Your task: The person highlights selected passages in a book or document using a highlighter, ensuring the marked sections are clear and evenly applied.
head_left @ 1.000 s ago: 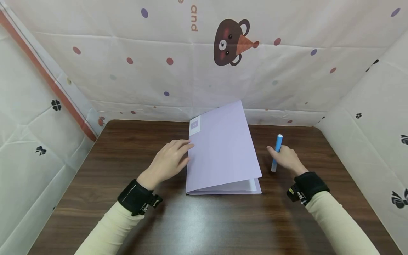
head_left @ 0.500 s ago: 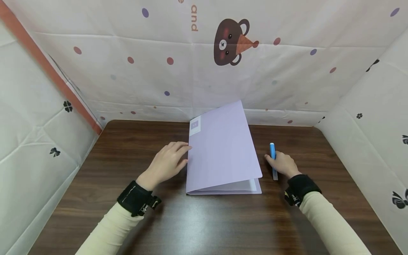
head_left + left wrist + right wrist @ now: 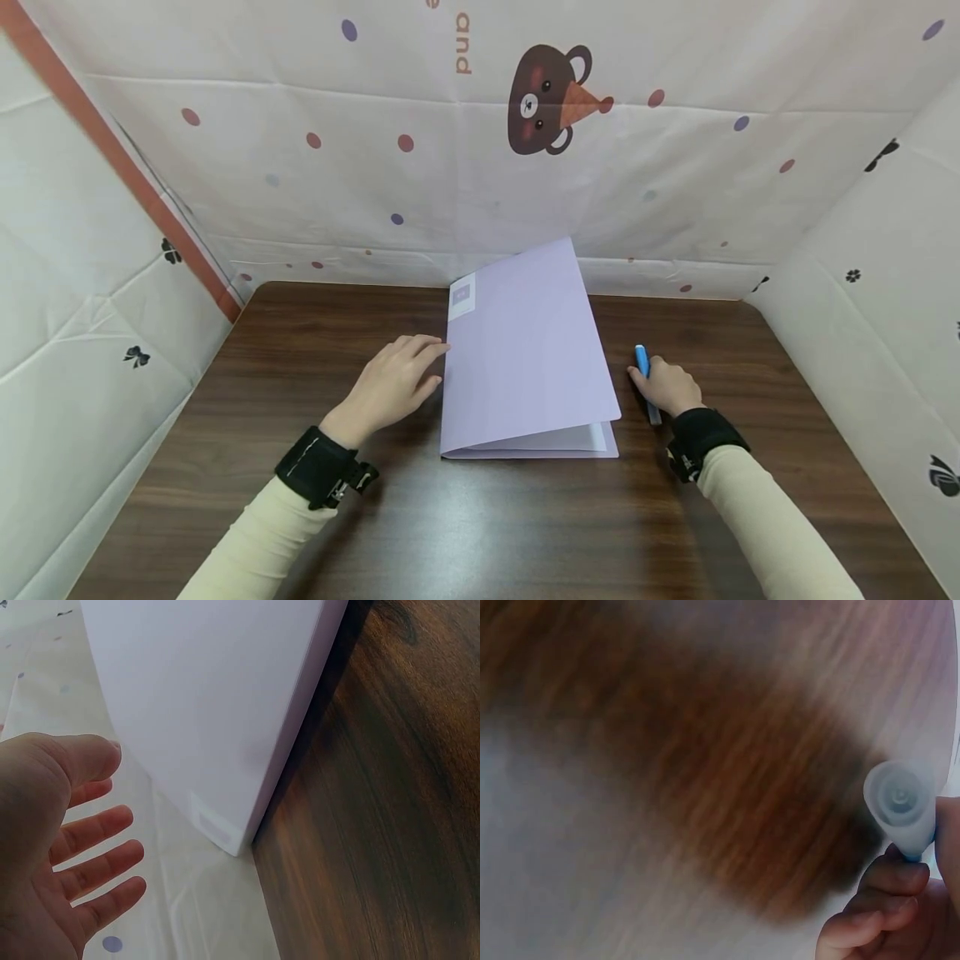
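Note:
A light purple folder [image 3: 525, 350] lies on the wooden table, its front cover lifted a little along the right side, with pale sheets showing inside. My left hand [image 3: 397, 379] is at the folder's left spine edge, fingers loosely extended and fingertips right by it. In the left wrist view, that hand [image 3: 67, 840] shows its fingers spread, holding nothing, beside the folder [image 3: 202, 697]. To the right of the folder, my right hand [image 3: 667, 387] grips a blue marker [image 3: 642, 360] between thumb and fingers. The right wrist view shows the marker's pale end [image 3: 900, 799] pointing at the camera.
The dark wooden table [image 3: 480, 533] spreads around the folder. A printed cloth [image 3: 337, 183] with dots and a bear hangs behind, close to the folder's far edge. White cloth walls [image 3: 885, 333] flank both sides.
My right hand has moved a little toward me and lowered the blue marker, which now tilts the other way. The left hand and folder stay nearly where they were.

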Demonstrator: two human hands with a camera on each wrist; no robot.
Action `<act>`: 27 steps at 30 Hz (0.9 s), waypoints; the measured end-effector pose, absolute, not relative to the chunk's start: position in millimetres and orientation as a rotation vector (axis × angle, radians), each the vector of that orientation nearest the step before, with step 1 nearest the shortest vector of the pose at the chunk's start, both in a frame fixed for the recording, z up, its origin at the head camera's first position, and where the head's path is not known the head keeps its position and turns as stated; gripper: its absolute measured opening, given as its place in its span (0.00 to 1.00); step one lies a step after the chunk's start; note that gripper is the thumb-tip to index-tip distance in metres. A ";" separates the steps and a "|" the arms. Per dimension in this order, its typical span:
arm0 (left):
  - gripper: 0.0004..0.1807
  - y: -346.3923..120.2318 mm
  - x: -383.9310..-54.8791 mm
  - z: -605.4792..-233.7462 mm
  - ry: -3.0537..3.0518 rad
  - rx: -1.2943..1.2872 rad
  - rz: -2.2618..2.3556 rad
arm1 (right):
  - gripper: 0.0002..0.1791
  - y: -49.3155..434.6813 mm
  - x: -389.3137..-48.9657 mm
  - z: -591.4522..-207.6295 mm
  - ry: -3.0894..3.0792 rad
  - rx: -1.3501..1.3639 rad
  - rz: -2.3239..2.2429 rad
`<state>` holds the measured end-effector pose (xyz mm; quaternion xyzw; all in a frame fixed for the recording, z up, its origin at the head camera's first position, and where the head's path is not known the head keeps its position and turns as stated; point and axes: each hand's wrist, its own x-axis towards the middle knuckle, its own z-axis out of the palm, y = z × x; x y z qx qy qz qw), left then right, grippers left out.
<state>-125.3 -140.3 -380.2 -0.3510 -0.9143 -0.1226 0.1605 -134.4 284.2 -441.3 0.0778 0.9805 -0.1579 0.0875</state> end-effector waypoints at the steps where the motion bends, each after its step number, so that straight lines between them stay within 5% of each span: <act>1: 0.23 -140.3 -125.6 -380.1 -2.611 -1.003 -0.351 | 0.30 283.9 -134.6 -441.5 2.918 0.231 -0.466; 27: 0.24 -143.3 -128.9 -380.4 -2.622 -1.015 -0.349 | 0.35 281.6 -137.8 -446.2 2.883 0.277 -0.433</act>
